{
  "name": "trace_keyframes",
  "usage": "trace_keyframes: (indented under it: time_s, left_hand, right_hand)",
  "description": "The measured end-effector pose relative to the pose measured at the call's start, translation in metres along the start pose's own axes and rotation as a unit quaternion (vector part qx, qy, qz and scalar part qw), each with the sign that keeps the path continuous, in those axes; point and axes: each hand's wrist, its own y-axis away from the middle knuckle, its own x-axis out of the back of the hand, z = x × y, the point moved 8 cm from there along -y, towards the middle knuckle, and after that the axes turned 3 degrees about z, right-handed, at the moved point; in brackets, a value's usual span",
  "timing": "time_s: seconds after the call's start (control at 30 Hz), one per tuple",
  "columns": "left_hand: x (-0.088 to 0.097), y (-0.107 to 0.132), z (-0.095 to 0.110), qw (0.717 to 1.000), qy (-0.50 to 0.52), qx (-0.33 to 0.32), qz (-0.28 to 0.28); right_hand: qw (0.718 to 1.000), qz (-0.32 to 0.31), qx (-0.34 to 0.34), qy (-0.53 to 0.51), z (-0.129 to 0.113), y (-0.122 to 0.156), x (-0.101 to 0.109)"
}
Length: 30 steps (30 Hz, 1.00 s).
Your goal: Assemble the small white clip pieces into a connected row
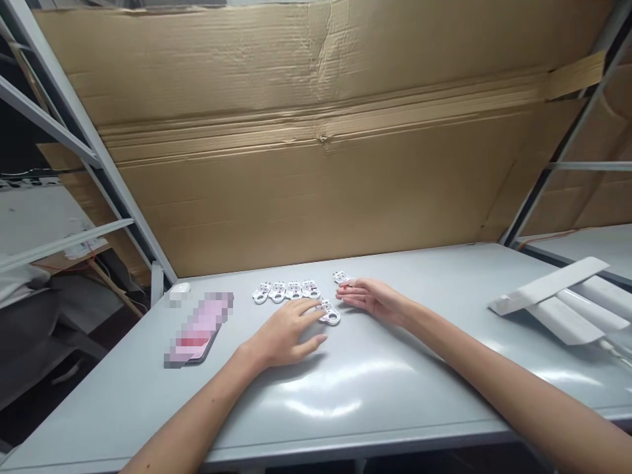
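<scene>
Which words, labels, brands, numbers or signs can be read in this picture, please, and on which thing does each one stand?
No text can be read.
Phone: its face is covered by blurred blocks, so nothing is legible.
White plastic pieces: any markings are too small to read.
Cardboard: no printing can be made out.
Table: no lettering can be made out.

The desk [385, 395] is looked down on from the person's head, quite near, with the left hand [289, 332] and right hand [375, 301] seen near the middle and the cardboard wall [345, 204] faced straight ahead
</scene>
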Motion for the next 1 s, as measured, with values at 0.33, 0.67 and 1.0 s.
trace_keyframes:
  time_s: [0.33, 0.67, 1.0]
  left_hand:
    - [-0.012, 0.005, -0.006, 0.998, 0.013, 0.023, -0.065]
    - [-0.012, 0.006, -0.005, 0.997, 0.028, 0.009, -0.065]
    - [-0.013, 0.004, -0.003, 0.997, 0.042, 0.005, -0.065]
  right_hand:
    - [0.987, -0.027, 0.082, 0.132, -0.004, 0.004, -0.004]
    - [0.901, -0.017, 0.231, 0.367, -0.022, 0.014, -0.017]
    - [0.812, -0.039, 0.358, 0.46, -0.019, 0.023, -0.029]
